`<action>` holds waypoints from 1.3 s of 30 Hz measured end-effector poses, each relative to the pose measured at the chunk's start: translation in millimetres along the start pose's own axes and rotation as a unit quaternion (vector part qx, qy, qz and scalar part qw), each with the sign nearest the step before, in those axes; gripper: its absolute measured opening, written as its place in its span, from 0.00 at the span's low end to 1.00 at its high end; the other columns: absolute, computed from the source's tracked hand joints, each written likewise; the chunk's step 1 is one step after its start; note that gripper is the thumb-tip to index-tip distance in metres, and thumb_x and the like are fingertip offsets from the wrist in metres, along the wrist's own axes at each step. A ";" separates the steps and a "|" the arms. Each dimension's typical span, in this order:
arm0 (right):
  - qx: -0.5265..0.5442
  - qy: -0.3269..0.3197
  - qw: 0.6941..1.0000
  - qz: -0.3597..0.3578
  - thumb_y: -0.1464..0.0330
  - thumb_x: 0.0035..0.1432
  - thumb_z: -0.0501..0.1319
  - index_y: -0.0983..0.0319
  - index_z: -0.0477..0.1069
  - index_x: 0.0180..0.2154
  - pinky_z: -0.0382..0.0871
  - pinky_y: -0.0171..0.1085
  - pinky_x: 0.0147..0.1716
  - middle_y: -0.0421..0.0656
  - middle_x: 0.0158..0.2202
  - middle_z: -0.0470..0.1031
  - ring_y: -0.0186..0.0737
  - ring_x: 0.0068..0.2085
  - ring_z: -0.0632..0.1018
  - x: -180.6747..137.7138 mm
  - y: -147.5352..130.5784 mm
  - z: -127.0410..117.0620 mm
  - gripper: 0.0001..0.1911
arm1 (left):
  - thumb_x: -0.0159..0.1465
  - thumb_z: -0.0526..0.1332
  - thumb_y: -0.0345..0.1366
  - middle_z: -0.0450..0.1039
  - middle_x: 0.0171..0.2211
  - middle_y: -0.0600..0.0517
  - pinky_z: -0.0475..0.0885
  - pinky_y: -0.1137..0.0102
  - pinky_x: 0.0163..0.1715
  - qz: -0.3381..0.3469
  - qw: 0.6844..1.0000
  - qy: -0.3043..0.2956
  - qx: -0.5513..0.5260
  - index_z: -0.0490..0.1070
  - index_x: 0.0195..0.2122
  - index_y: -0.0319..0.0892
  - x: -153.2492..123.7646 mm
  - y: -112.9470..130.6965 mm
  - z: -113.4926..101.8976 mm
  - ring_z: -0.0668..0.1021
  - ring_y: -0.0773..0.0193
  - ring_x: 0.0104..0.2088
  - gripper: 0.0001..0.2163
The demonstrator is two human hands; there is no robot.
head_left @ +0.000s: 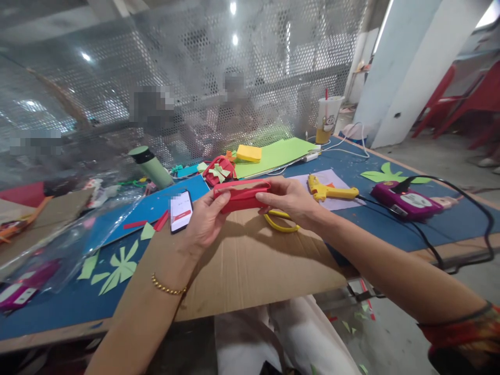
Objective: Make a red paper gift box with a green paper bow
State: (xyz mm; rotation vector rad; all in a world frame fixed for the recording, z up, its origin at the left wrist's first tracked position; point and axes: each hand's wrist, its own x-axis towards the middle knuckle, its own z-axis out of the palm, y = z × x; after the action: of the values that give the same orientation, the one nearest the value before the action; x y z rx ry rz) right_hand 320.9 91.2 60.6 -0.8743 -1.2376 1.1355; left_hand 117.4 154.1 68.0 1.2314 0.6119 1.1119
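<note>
Red folded piece (242, 200), centre of the frame: elongated, smooth-faced, with a brownish band between its upper red edges; raised above a corrugated cardboard sheet (238, 276). Left hand (206, 219): nearly closed, thumb in front, gripping the piece's left end. Right hand (291, 202): curled, thumb laid along the front, gripping the right end.

Yellow loop (282, 227), below the right hand and partly covered by it: smooth, curved, on the cardboard.

Left of centre: phone (182, 211), screen lit, just beside the left hand; blue sheet (144, 205), flat; pale green cylindrical bottle (153, 167), dark-capped, tilted. Lower left: light green paper cut-outs (122, 268), petal-shaped; clear plastic (58, 242), crinkled and glossy.

Upper centre: yellow block (249, 153); light green sheets (291, 151); red bundle (221, 173) with pale green scraps.

Right: yellow glue gun (330, 191) on lilac paper (344, 204); purple box (408, 203), its black cable looping over the table edge; clear cup (328, 119), red straw, amber liquid.

Background: perforated screen (265, 49), grey, semi-transparent.
</note>
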 end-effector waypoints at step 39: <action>-0.076 0.038 0.996 0.000 0.46 0.42 0.80 0.59 0.77 0.32 0.69 0.37 0.34 0.40 0.32 0.79 0.36 0.33 0.74 4.3 -8.1 -15.3 0.27 | 0.51 0.83 0.44 0.87 0.42 0.45 0.86 0.69 0.31 -0.067 0.997 -0.028 0.021 0.82 0.43 0.40 -2.8 0.0 -2.5 0.87 0.56 0.40 0.22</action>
State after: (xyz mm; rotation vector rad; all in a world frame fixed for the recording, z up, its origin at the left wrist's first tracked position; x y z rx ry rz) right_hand 337.3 94.5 67.0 -1.0233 -1.2739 1.0091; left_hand 114.2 152.6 66.8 1.2355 0.6686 0.9542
